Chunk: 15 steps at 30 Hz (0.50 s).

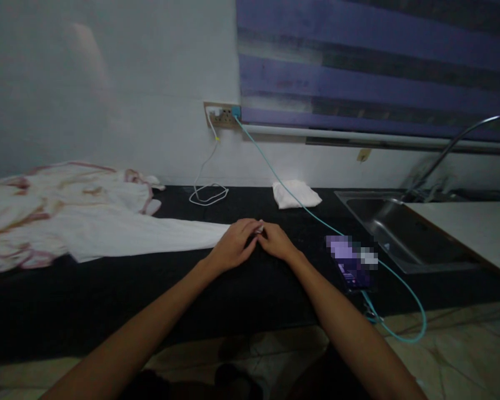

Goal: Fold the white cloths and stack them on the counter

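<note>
A long white cloth (150,236) lies stretched along the dark counter and narrows toward my hands. It could be a sleeve or a leg of a garment; I cannot tell which. Over its narrow end rests my left hand (233,244), fingers curled round the fabric. My right hand (277,240) meets it there, thumb and fingers closed on the small bit of white that shows between the two hands. To the left, the white cloth runs up to a crumpled heap of white fabric with reddish-brown edging (79,191).
A folded white cloth bundle (296,194) lies near the wall. To the right are a phone (350,266) with a teal cable (416,311), a metal sink (400,228) with a curved faucet (450,147), and a pale board (475,228). A white cord (210,200) hangs from the wall socket (223,115).
</note>
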Motion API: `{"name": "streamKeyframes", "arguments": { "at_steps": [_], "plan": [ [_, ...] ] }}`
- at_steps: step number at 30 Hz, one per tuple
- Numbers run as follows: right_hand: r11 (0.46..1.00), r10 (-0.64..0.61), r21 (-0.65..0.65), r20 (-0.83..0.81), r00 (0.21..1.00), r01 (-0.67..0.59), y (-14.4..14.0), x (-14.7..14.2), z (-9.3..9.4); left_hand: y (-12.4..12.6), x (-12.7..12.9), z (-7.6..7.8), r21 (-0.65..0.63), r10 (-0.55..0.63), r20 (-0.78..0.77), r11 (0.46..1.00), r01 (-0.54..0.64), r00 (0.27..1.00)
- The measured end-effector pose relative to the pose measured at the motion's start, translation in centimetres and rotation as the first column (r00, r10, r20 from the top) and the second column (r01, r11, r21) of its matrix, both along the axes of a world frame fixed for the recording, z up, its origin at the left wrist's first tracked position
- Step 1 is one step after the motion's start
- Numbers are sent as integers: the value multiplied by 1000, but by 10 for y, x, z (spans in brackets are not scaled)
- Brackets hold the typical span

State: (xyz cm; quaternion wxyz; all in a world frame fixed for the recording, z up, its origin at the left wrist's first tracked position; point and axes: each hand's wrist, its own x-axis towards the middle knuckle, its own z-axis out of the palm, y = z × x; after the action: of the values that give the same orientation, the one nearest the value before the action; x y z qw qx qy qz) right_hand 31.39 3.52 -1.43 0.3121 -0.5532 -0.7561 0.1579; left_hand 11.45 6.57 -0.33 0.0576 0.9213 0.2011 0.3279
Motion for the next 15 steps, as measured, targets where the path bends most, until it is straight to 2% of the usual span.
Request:
{"name": "streamKeyframes", "arguments": {
  "at_steps": [3, 6, 8, 10, 13, 15],
  "plan": [
    [996, -84, 10, -76, 994, 85, 2, -2, -1, 12, -4, 0, 11, 164, 14, 986, -164, 986],
    [960, -256, 53, -231, 939, 275, 4, -3, 3, 28, -16, -1, -12, 297, -94, 954, -299, 950],
    [891, -407, 51, -353, 843, 451, 5, -1, 7, 38, -29, 2, -23, 368, -186, 925, -379, 911],
    [810, -501, 44, -464, 730, 584, 6, 3, 10, 45, -41, 6, -36, 465, -254, 872, -489, 848],
    [729, -548, 42, -563, 619, 683, 7, 12, 12, 51, -56, 13, -71, 583, -309, 774, -629, 752],
    [706, -564, 21, -588, 579, 708, 10, 15, 11, 50, -60, 15, -85, 586, -327, 763, -641, 741]
  ]
}}
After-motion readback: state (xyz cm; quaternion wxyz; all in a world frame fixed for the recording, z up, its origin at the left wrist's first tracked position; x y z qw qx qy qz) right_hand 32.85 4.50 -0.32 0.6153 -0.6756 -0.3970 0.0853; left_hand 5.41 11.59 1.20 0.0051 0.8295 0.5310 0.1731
